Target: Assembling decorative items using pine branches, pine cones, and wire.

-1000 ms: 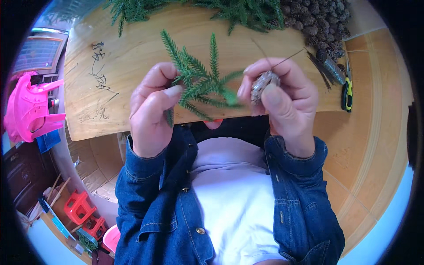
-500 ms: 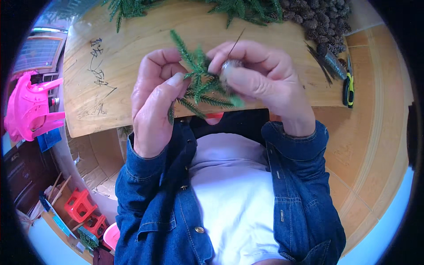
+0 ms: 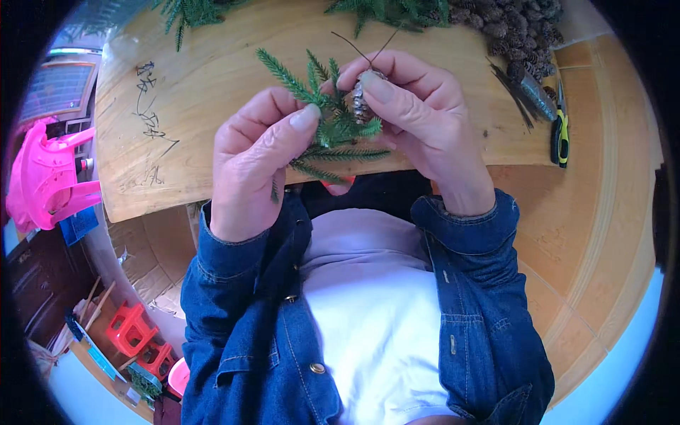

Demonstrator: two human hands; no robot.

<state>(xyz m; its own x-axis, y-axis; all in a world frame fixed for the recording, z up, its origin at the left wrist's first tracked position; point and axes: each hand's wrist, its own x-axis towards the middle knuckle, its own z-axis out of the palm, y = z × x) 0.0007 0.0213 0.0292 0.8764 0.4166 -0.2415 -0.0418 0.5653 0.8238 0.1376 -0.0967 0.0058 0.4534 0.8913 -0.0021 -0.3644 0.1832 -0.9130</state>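
Note:
My left hand [image 3: 258, 152] pinches a green artificial pine sprig [image 3: 327, 127] between thumb and fingers, its needled twigs fanning out up and to the right. My right hand [image 3: 425, 117] is closed on a small brown pine cone with whitish tips [image 3: 361, 103]. Two ends of a thin dark wire [image 3: 368, 60] stick up from the cone in a V. The cone is right beside the sprig and seems to touch its right-hand twigs. My right fingertips hide part of the cone, and the sprig's stem is covered by my left hand.
On the wooden table [image 3: 191, 127], green sprigs [image 3: 386, 13] lie along the far edge. A heap of pine cones [image 3: 510, 32] fills the far right corner. Near it are loose dark wires [image 3: 511, 95], a wire bundle [image 3: 535, 95] and yellow-green handled pliers [image 3: 560, 138]. A pink stool [image 3: 53, 173] stands left.
Both hands have shifted slightly. The right hand has turned the cone, so its scales and a second wire end now show. My left thumb has moved further onto the sprig.

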